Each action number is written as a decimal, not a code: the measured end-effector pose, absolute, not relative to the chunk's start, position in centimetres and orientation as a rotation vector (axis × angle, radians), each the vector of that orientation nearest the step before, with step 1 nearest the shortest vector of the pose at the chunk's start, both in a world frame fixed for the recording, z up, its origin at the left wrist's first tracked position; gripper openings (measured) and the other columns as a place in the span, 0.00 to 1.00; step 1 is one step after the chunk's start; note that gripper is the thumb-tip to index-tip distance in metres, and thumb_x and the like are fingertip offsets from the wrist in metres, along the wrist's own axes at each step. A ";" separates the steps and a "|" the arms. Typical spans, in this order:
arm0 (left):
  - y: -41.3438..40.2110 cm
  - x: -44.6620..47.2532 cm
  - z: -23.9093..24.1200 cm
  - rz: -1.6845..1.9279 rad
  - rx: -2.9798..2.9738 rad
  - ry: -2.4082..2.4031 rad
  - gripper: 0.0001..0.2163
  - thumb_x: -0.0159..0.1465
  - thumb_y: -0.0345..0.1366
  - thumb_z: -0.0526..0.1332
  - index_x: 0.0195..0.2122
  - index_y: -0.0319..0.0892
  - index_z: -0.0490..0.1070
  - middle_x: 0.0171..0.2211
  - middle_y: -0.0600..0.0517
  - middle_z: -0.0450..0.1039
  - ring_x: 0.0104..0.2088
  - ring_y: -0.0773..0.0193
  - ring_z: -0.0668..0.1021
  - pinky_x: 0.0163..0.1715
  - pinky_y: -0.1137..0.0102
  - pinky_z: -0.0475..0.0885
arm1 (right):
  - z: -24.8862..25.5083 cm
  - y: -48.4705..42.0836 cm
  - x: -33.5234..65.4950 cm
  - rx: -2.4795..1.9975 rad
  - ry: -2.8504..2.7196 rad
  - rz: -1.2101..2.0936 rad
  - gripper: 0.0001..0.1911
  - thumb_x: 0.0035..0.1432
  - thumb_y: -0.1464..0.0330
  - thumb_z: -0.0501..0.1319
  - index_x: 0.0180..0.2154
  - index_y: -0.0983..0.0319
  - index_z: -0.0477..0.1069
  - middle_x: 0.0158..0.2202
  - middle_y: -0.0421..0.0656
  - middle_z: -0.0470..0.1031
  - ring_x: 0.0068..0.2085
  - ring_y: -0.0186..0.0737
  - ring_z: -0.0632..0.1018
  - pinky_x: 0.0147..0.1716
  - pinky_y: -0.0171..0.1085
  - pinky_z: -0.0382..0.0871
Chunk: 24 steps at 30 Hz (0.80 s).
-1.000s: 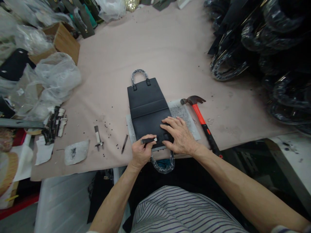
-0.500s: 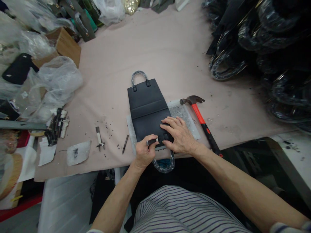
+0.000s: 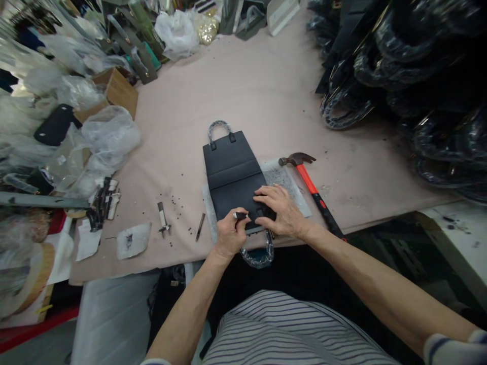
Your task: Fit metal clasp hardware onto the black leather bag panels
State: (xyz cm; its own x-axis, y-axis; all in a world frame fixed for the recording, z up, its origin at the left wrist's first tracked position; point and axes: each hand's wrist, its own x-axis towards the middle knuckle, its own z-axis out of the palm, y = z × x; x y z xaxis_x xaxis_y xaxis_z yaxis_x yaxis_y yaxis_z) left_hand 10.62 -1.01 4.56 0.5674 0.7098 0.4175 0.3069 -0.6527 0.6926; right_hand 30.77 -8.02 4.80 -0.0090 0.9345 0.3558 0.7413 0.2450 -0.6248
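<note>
A black handbag panel (image 3: 234, 162) lies flat, with plastic-wrapped handles at its far end and its near end. My left hand (image 3: 231, 234) is closed round a short dark rod-shaped tool (image 3: 240, 216) over the panel's near part; the tool's lower end is hidden. Pressed on the panel beside it, my right hand (image 3: 283, 213) has its fingers stretched out, near the base of the near handle (image 3: 258, 259). Beneath the panel is a pale worn slab (image 3: 286, 177). A claw hammer (image 3: 310, 185) with a red and black handle rests to the right.
Left of the bag are a thin dark rod (image 3: 200, 227), a small metal tool (image 3: 163, 220), scattered black bits and a small clear packet (image 3: 132, 241). Plastic bags and a cardboard box (image 3: 122, 92) crowd the left. Black bags with wrapped handles (image 3: 346, 114) are piled at right.
The view has shifted slightly, so the table's things appear a little further right at the left side. Both hands keep nearly the same place on the bag, the left still gripping the tool.
</note>
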 end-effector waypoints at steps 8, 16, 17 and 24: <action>-1.2 10.9 4.8 0.898 2.201 0.830 0.04 0.66 0.31 0.60 0.41 0.42 0.73 0.35 0.52 0.78 0.30 0.66 0.79 0.34 0.73 0.75 | 4.8 -14.1 36.2 -2.210 -1.330 -0.005 0.18 0.62 0.61 0.60 0.49 0.64 0.72 0.48 0.57 0.73 0.51 0.59 0.73 0.50 0.54 0.68; -1.2 10.8 4.3 0.892 2.192 0.801 0.05 0.65 0.29 0.59 0.41 0.43 0.73 0.35 0.51 0.79 0.33 0.64 0.81 0.38 0.71 0.77 | 5.7 -15.0 38.4 -1.962 -0.724 1.099 0.11 0.46 0.67 0.63 0.32 0.59 0.63 0.26 0.40 0.67 0.26 0.39 0.70 0.23 0.35 0.65; -1.2 10.8 4.3 0.897 2.194 0.795 0.06 0.65 0.29 0.59 0.41 0.42 0.73 0.35 0.51 0.79 0.33 0.64 0.81 0.39 0.70 0.77 | 6.7 -14.6 38.3 -1.867 -0.660 1.214 0.11 0.45 0.65 0.63 0.31 0.58 0.62 0.25 0.39 0.66 0.24 0.36 0.68 0.21 0.34 0.63; -1.2 10.7 4.1 0.911 2.197 0.796 0.06 0.64 0.28 0.60 0.42 0.43 0.73 0.36 0.50 0.80 0.36 0.62 0.82 0.41 0.69 0.79 | 14.6 -15.1 34.7 -1.891 -0.811 0.810 0.17 0.63 0.51 0.57 0.37 0.58 0.67 0.24 0.37 0.66 0.19 0.34 0.65 0.17 0.33 0.57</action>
State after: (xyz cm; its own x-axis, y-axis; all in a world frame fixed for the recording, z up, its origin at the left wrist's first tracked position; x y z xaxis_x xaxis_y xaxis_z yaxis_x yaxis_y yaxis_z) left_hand 10.70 -1.20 4.11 0.5799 0.7172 0.3864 0.2870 -0.6237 0.7271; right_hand 34.65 -15.08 14.60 0.5709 0.7946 -0.2064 0.2074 -0.3829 -0.9002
